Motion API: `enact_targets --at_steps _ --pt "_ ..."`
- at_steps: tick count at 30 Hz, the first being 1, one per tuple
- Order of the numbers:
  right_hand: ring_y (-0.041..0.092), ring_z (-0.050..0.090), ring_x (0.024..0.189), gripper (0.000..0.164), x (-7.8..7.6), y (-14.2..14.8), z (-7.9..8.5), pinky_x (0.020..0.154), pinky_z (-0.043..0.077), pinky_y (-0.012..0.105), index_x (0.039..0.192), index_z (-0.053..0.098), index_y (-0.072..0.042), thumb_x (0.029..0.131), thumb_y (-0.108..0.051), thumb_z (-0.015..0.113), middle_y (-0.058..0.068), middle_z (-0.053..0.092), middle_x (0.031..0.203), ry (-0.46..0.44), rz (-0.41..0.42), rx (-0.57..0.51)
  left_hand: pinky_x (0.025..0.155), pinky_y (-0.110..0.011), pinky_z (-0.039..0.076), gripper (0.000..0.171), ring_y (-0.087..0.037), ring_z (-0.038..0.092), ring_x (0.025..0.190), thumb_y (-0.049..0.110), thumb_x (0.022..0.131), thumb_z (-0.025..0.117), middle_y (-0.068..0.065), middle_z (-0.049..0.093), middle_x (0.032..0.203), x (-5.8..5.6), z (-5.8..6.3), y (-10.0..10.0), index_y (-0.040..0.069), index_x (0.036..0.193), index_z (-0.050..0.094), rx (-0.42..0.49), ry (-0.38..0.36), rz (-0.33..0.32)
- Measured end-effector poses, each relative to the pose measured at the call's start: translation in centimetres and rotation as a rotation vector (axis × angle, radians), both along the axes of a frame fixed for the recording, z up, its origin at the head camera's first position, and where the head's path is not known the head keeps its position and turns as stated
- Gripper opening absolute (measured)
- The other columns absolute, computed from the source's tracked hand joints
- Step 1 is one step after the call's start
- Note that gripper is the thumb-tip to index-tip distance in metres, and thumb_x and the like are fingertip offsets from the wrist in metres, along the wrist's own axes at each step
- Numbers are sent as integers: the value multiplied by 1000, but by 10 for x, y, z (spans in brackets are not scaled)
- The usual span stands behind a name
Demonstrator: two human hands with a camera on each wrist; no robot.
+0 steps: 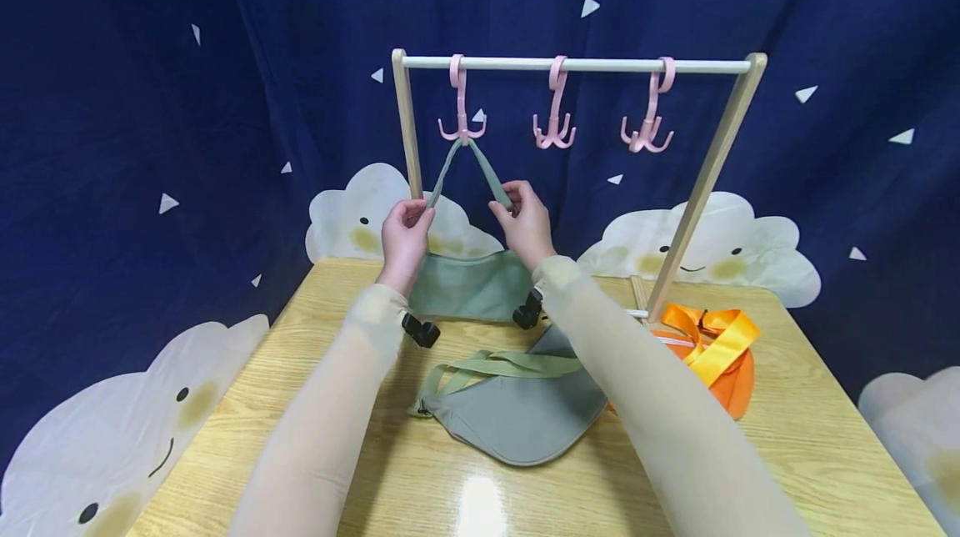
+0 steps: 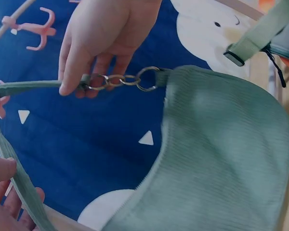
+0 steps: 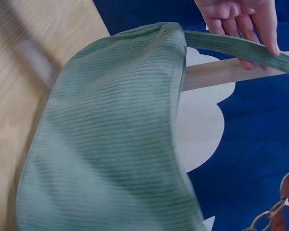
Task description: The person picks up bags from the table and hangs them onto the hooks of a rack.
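Observation:
A green corduroy shoulder bag point(image 1: 465, 291) hangs by its strap point(image 1: 486, 168), whose top bends at the leftmost pink hook point(image 1: 462, 122). The left hand point(image 1: 405, 235) pinches the strap's left side between thumb and fingers. On the other side, the right hand point(image 1: 527, 224) pinches the strap's end, just above a chain of metal rings point(image 2: 118, 79) that joins it to the bag. The right wrist view shows the bag's ribbed body point(image 3: 115, 125) hanging below both hands. Whether the strap sits fully inside a prong is too small to tell.
Two more pink hooks, a middle one point(image 1: 555, 124) and a right one point(image 1: 648, 128), hang from the white rail point(image 1: 510, 63) on wooden posts point(image 1: 705, 187). A grey bag point(image 1: 517, 420) with pale green straps and an orange bag point(image 1: 741, 378) lie on the wooden table point(image 1: 300, 337).

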State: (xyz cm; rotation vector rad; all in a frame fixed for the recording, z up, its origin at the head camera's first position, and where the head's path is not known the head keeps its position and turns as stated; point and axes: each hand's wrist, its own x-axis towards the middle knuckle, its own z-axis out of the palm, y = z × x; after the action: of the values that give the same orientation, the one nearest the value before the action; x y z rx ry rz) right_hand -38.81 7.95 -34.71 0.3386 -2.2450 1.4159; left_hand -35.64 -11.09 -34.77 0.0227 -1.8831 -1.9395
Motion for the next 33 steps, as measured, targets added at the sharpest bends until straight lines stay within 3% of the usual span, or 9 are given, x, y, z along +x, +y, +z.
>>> enact_targets --at_steps 10,18,26,33 --pt "30 63 95 30 0 9 -21 87 51 38 120 60 0 98 -16 72 17 67 106 10 -33 34 91 -23 48 23 -20 61 108 5 101 63 -21 66 124 4 -19 -10 -5 121 64 -16 -20 15" --pt "30 65 106 32 3 17 -35 94 52 43 126 60 -3 100 -20 70 15 68 116 -44 -39 53 97 -28 49 23 -21 61 113 8 101 64 -16 66 122 4 -34 -17 -2 122 65 -33 -72 29" --pt "30 68 112 35 2 23 -43 102 51 42 128 61 -3 99 -18 71 16 70 121 -4 -47 60 106 -36 49 24 -27 62 122 7 101 64 -19 66 126 7 -45 -22 -3 123 65 -40 -81 34" --pt "32 66 118 40 6 27 -49 106 48 42 133 58 -2 98 -17 72 17 67 127 4 -48 29 104 -33 50 25 -28 61 122 6 101 64 -21 65 126 9 -54 -25 -4 124 65 -43 -87 35"
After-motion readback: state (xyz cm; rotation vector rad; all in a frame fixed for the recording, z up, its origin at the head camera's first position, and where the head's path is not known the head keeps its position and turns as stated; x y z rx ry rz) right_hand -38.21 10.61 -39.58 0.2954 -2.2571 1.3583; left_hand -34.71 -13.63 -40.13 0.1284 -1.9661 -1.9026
